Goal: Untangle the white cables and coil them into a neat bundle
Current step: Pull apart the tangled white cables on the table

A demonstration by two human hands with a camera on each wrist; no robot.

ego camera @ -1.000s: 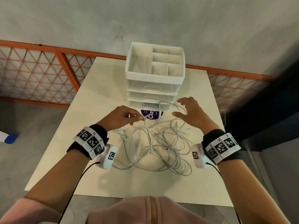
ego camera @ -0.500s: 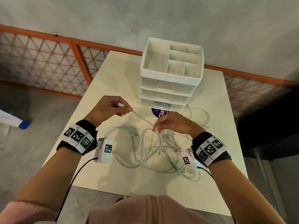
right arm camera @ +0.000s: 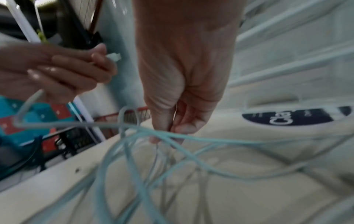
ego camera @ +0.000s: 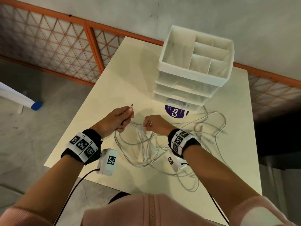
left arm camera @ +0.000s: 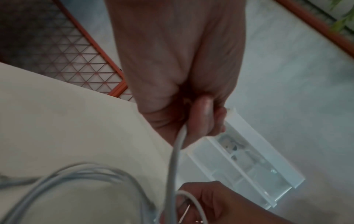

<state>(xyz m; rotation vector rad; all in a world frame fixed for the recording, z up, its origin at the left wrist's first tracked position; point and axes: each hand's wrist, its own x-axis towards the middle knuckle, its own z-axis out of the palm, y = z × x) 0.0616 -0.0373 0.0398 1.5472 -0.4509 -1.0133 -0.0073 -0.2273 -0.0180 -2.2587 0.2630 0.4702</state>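
Observation:
A tangle of thin white cables (ego camera: 146, 149) lies spread over the pale table (ego camera: 123, 82), with loops trailing off to the right (ego camera: 216, 121). My left hand (ego camera: 114, 121) is curled round one cable end (left arm camera: 176, 153), its plug (ego camera: 131, 106) sticking out above the fingers. My right hand (ego camera: 154, 123) is close beside it and pinches cable strands (right arm camera: 166, 134) between thumb and fingertips (right arm camera: 180, 128), lifting them a little off the table. The plug (right arm camera: 114, 56) in the left hand also shows in the right wrist view.
A white drawer organiser (ego camera: 193, 69) with open top compartments stands at the back of the table. A round purple sticker (ego camera: 175, 112) lies just in front of it. An orange lattice railing (ego camera: 48, 46) runs behind the table, and bare floor lies to the left.
The right hand has gone from hovering open over the tangle to pinching strands. Both hands have drawn close together, and the left hand now holds the cable end upright.

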